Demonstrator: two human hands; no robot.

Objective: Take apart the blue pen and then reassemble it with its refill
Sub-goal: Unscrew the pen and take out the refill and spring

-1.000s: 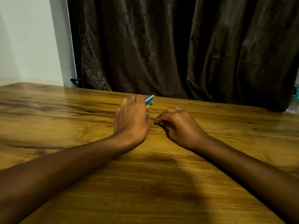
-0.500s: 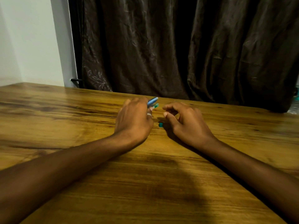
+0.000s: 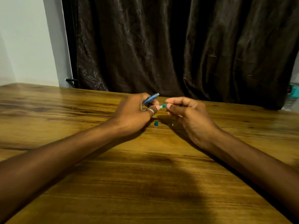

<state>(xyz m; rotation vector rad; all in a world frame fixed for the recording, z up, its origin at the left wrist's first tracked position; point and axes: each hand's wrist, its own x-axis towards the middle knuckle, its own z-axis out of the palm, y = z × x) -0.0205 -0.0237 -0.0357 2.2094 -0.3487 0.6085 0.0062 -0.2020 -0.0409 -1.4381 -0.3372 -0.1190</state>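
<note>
Both hands meet above the far middle of the brown wood-grain desk. The left hand is closed around a slim blue plastic pen barrel, whose end pokes up past the knuckles; a silver ring sits on its thumb. The right hand pinches a thin green-tipped refill — its other end reaches the left thumb. A small teal pen piece lies on the desk below them.
</note>
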